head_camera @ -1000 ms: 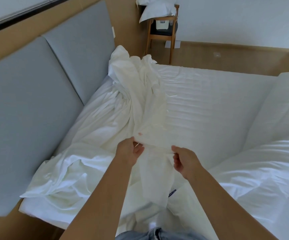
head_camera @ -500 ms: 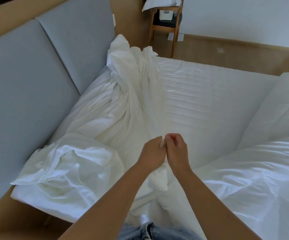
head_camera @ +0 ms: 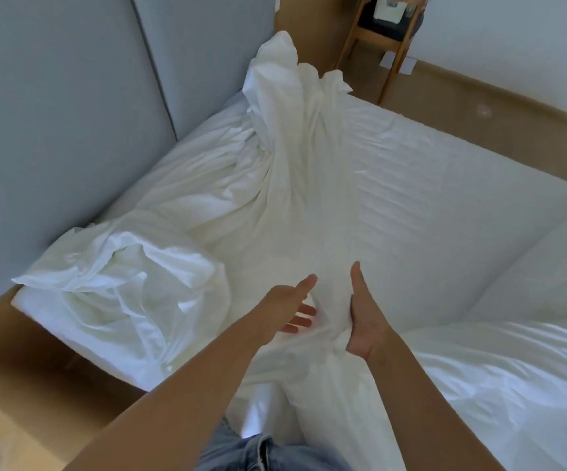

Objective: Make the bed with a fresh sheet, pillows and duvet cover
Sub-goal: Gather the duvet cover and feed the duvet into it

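Note:
A white sheet (head_camera: pixel 295 185) lies in a long rumpled band across the mattress (head_camera: pixel 445 185), from the far corner by the headboard down to me. My left hand (head_camera: pixel 292 305) is beside the sheet's near end, fingers straight and thumb up, fingertips touching the fabric. My right hand (head_camera: pixel 363 321) is a little to the right, thumb pointing up; its fingers are buried in the cloth, which bunches into its palm. A white duvet (head_camera: pixel 513 385) is heaped on the right side of the bed.
A crumpled heap of white fabric (head_camera: pixel 122 294) sits on the near left mattress corner. A grey padded headboard (head_camera: pixel 71 113) runs along the left. A wooden chair (head_camera: pixel 390 32) stands beyond the bed on the wooden floor (head_camera: pixel 479 107).
My hands, pinched together on the sheet half a second ago, have parted. The left hand has let go and opened. The lifted cloth has dropped onto the mattress.

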Tool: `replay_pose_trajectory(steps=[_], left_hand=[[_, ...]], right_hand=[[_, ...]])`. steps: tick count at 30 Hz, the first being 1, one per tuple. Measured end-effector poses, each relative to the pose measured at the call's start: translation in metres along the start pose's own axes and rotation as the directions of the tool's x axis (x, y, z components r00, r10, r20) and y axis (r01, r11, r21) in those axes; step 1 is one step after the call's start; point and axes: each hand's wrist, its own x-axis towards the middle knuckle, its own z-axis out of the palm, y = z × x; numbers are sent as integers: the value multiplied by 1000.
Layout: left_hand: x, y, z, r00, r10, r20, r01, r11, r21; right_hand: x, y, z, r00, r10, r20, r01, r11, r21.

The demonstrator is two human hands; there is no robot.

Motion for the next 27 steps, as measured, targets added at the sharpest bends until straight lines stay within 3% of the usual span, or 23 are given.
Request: replay_pose_trajectory(steps=[2,4,6,9,12,16,21,24,27], left_hand=[[4,-2,15,999,-18,44,18,1000,-9],[8,-5,29,1000,-16,-25,17,1000,25],[11,-6,41,996,32,-80,-28,998,59],[12,7,51,984,177,-26,-179,981,-74],[9,20,42,971,222,94,-193,949,-250],[18,7,25,990,99,-98,-105,993,-55],[15,-33,37,962,-270,48,264,959,101],[20,-36,51,961,-261,87,267,961,-67],[26,-29,62,988,-150,-29,142,973,-183]], right_hand=[[-4,0,-7,997,73,39,-64,980,-189],[-5,0,-14,996,86,-2,-80,920,-384],[-4,2,-26,993,106,-42,-113,876,-469],[-9,6,-38,990,140,28,-119,918,-377],[-8,6,-42,997,31,67,-8,947,-320],[-1,5,-46,996,-34,-83,31,999,-29],[-1,-2,-57,984,-85,-155,90,996,26],[-6,4,-63,989,-25,-145,22,1000,-18],[-8,18,-62,993,27,-112,-41,991,-128]])
